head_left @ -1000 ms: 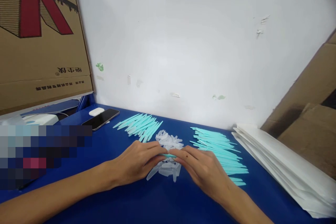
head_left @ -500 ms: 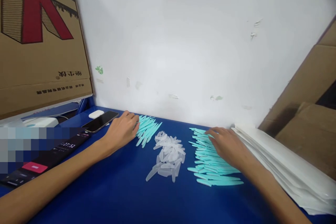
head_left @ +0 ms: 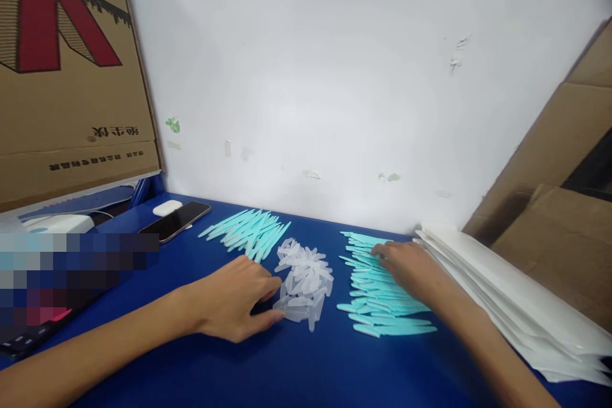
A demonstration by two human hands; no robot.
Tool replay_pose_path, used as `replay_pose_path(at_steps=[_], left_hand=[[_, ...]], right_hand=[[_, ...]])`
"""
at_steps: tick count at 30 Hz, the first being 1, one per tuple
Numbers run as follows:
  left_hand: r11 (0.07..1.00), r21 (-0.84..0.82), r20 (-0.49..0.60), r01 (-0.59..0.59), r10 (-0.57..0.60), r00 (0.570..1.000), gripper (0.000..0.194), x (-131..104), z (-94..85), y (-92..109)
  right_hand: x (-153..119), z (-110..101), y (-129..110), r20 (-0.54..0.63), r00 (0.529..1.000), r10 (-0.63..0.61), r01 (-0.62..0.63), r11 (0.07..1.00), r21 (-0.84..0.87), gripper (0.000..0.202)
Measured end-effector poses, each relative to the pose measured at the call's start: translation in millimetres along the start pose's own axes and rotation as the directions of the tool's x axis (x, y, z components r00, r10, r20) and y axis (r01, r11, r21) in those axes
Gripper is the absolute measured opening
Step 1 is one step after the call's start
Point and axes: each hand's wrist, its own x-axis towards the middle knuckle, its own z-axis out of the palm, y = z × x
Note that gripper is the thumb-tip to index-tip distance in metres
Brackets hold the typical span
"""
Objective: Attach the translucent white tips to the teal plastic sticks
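Observation:
My left hand (head_left: 241,299) is beside a pile of translucent plastic sheaths (head_left: 306,277), its thumb and index finger apart at the pile's left edge. Nothing shows between them, though the other fingers are curled under. My right hand (head_left: 408,264) reaches over a row of slim turquoise knife-shaped plastic pieces (head_left: 370,296). Its bent fingers are at the far part of that row, loosely apart, with the thumb hidden; no piece is lifted. A second turquoise heap (head_left: 248,229), overlapping and slanted, lies beyond my left hand.
A dark phone (head_left: 176,220) and a white case (head_left: 167,208) rest at the back left of the blue table (head_left: 306,370). A stack of white sheets (head_left: 507,299) lines the right side. A cardboard box (head_left: 81,102) stands left, a white wall (head_left: 306,76) behind.
My left hand has left the far-left turquoise heap and come nearer and right, to the translucent sheaths. My right hand stays over the turquoise row, fingers more bent. The view has shifted slightly.

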Motion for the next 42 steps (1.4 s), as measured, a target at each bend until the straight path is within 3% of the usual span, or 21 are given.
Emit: replay_pose_path(at_steps=[8,12,16,21,28,42], left_hand=[[0.998,0.031,0.01,-0.046,0.046,0.999,0.017,0.5,4.9,-0.8],[0.995,0.043,-0.012,-0.085,0.086,0.996,0.016,0.3,0.4,-4.4],[0.993,0.076,-0.143,-0.096,0.106,0.984,0.015,2.9,-0.3,-11.6],[0.986,0.14,-0.337,-0.088,0.131,0.933,0.023,8.7,8.1,-21.4],[0.987,0.123,-0.434,-0.108,0.151,0.888,0.023,9.5,20.1,-16.1],[0.976,-0.161,-0.564,-0.149,0.033,0.825,0.018,9.9,25.7,-4.8]], right_hand=[[0.8,-7.0,-1.0,-0.036,0.999,-0.023,0.021,0.999,-0.045,0.034],[1.3,-7.1,-2.0,-0.166,0.983,-0.082,0.069,0.995,-0.078,0.036],[-0.7,-11.8,-23.2,-0.327,0.929,-0.174,0.199,0.979,0.045,0.037],[-6.9,-30.6,-65.5,-0.484,0.83,-0.277,0.371,0.922,0.109,0.025],[-12.3,-38.7,-92.4,-0.502,0.792,-0.348,0.46,0.881,0.115,0.019],[-11.7,-39.6,-99.2,-0.544,0.772,-0.329,0.474,0.868,0.148,0.018]])
